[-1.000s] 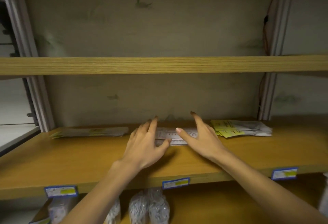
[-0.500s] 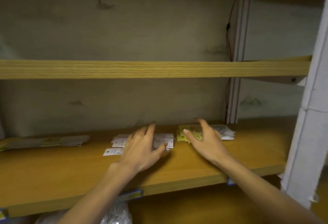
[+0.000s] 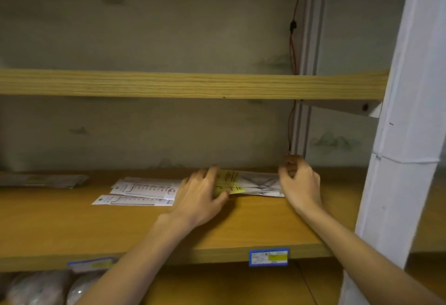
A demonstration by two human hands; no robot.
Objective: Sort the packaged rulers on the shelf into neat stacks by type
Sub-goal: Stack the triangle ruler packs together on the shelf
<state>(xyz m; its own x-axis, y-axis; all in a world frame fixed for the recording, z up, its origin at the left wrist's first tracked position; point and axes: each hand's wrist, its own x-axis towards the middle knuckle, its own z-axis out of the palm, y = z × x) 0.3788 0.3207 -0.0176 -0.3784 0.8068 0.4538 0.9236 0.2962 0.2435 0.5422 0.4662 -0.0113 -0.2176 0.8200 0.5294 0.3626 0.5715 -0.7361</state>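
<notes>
Head view: left hand [image 3: 201,198] and right hand [image 3: 299,184] each grip one end of the yellow-labelled ruler packs [image 3: 248,182], which lie flat between them on the shelf [image 3: 241,222]. Judged light, thin, slippery-sleeved; holding both ends suits squaring.

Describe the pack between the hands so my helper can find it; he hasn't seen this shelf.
On the lower wooden shelf, near the white post, lies a clear packet stack with yellow label, held between left hand and right hand. The white-carded ruler packs beside it lack yellow.
</notes>
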